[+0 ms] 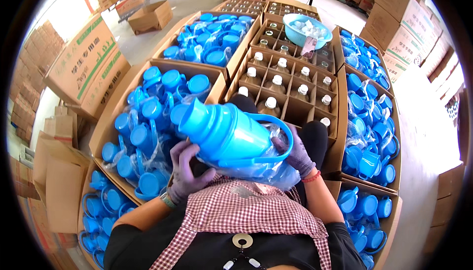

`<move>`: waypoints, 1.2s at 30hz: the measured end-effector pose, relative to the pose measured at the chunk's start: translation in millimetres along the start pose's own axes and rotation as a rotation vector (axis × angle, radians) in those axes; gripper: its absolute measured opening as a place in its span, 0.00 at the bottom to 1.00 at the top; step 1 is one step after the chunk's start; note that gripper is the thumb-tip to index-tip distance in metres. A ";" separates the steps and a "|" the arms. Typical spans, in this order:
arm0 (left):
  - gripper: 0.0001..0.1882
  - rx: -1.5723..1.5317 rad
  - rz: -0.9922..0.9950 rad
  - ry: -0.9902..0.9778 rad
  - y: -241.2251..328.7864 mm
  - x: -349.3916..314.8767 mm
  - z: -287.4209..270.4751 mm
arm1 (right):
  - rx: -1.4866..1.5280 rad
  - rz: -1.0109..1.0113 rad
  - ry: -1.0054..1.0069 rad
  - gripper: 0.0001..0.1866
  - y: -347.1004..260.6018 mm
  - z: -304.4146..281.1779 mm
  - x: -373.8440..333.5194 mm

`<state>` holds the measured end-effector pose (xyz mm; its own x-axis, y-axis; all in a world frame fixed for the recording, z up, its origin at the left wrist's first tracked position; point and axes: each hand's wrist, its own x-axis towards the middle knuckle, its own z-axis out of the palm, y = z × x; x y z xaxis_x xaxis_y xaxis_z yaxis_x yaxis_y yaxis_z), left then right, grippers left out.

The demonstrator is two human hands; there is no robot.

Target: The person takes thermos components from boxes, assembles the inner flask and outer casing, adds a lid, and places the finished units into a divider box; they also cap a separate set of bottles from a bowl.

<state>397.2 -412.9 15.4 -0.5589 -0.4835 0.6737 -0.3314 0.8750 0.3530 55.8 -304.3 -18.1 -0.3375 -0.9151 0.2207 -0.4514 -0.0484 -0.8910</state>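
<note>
A blue plastic thermos flask casing [234,134] lies tilted above my lap, its narrower cup-shaped end toward the left. A looped blue handle runs round its right end, and a clear plastic bag [276,174] hangs crumpled about its lower part. My right hand [299,154], in a purple-grey glove, is closed on the bagged right end; some of its fingers are hidden. On the other side my gloved left hand [187,171] is open, thumb and fingers apart, its fingertips at the underside of the casing's narrow end.
Cartons of blue casings [152,107] stand on my left, with more blue casings [369,157] on the right. Ahead, a divided carton [288,107] holds several bottle-like liners with white tops. A light-blue basin [295,36] of white pieces rests behind it. Stacked cartons [88,63] rise at left.
</note>
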 end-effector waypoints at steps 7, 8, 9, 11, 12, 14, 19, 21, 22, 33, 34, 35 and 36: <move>0.38 -1.203 -0.465 0.043 -12.4 103.7 76.5 | -0.217 -0.248 0.160 0.39 -22.6 -36.5 -15.6; 0.34 -1.269 -0.399 0.049 -26.1 128.5 84.7 | -0.163 -0.147 0.160 0.32 -32.4 -37.7 -21.1; 0.34 -1.222 -0.340 -0.002 -30.0 157.2 89.6 | -0.264 -0.235 0.157 0.26 -47.1 -37.8 -31.3; 0.31 -1.308 -0.294 -0.192 -41.5 206.6 100.9 | -0.474 -0.185 0.034 0.22 -84.2 -18.4 -56.6; 0.30 -1.365 -0.222 -0.327 -52.4 222.7 121.2 | -0.441 -0.072 -0.066 0.22 -89.5 -7.8 -71.2; 0.28 -1.459 -0.368 -0.476 -46.4 220.0 168.7 | -0.418 -0.176 -0.131 0.23 -102.8 5.1 -84.4; 0.31 -1.741 -0.692 -0.815 -44.9 223.3 239.4 | -0.512 0.036 -0.445 0.28 -126.8 -49.6 -76.0; 0.33 -1.782 -0.635 -0.831 -50.6 219.8 252.0 | -0.623 0.063 -0.261 0.29 -147.5 -78.0 -49.4; 0.34 -1.809 -0.599 -0.829 -52.0 216.6 257.9 | -0.610 0.065 0.002 0.28 -154.6 -90.4 -31.8; 0.24 -1.488 -0.613 -0.390 -27.2 194.9 236.0 | -0.402 -0.274 0.255 0.29 -22.2 -73.4 67.6; 0.26 -1.267 -0.386 -0.392 -26.7 200.4 219.5 | -0.164 -0.261 0.395 0.30 7.9 -80.0 70.3; 0.27 -1.031 -0.097 -0.450 -25.6 214.7 200.8 | 0.032 0.054 0.383 0.29 39.4 -88.2 72.2; 0.29 -0.870 0.161 -0.465 -26.3 225.5 193.1 | -0.301 0.149 0.159 0.29 109.8 -104.8 69.9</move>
<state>133.1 -549.9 32.7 -0.8518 -0.1562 0.4999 0.3428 0.5554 0.7576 -103.9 -331.6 -58.9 -0.5311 -0.8286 0.1772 -0.6024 0.2221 -0.7666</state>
